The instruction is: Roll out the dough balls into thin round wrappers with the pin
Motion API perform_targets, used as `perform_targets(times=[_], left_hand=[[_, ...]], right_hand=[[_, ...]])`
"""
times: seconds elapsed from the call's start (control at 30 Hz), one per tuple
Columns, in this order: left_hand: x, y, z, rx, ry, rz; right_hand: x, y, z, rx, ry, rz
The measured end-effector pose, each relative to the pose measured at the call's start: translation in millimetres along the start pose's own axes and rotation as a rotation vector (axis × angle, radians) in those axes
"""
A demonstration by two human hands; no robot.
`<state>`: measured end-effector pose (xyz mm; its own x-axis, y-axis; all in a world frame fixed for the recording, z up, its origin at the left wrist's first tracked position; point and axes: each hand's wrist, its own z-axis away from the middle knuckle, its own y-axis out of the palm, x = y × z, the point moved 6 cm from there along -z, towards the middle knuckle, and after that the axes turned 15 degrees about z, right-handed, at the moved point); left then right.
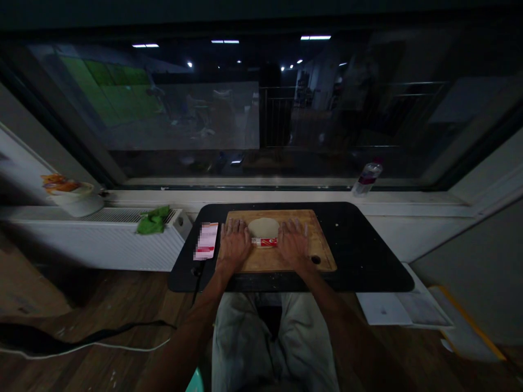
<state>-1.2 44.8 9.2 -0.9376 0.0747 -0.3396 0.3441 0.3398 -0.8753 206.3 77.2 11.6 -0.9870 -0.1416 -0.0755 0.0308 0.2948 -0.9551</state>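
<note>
A flattened round of pale dough (263,226) lies on a wooden cutting board (265,265). Across the dough's near edge sits a red and white cylinder (266,242), its middle showing between my hands. My left hand (236,239) rests flat over the cylinder's left end, fingers stretched forward onto the board. Over the right end my right hand (293,239) lies the same way, palm down with fingers spread. Both ends of the cylinder are hidden beneath my hands. Pale powder or dough residue shows on my fingers.
The board lies on a black table (368,250). A phone with a lit screen (206,240) is left of the board. A plastic bottle (366,178) stands on the windowsill. A green cloth (153,220) and a white bucket (81,201) sit by the radiator (122,245) at left.
</note>
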Motion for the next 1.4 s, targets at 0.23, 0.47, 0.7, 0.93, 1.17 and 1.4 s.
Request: perform_targets(times=[0.23, 0.47, 0.7, 0.93, 1.17, 1.4], left_hand=[[4.4, 3.2, -22.9, 0.018, -0.097, 0.025], [10.8, 8.5, -42.2, 0.045, -0.111, 0.008], [17.0, 15.2, -63.3, 0.079, -0.126, 0.008], [22.0, 18.2, -82.6, 0.123, -0.154, 0.016], [25.3, 22.7, -83.7, 0.186, -0.187, 0.02], [21.1, 20.7, -67.1, 0.196, -0.177, -0.007]], right_hand=[[-0.6, 8.0, -25.6, 0.052, 0.036, -0.028], [-0.5, 14.2, -47.4, 0.086, 0.022, -0.009], [0.2, 14.5, -70.4, 0.106, -0.011, 0.014], [2.1, 8.3, -89.9, 0.198, 0.002, -0.015], [2.7, 15.3, -95.9, 0.253, 0.002, -0.003], [0.5, 22.7, -82.5, 0.249, -0.002, 0.016]])
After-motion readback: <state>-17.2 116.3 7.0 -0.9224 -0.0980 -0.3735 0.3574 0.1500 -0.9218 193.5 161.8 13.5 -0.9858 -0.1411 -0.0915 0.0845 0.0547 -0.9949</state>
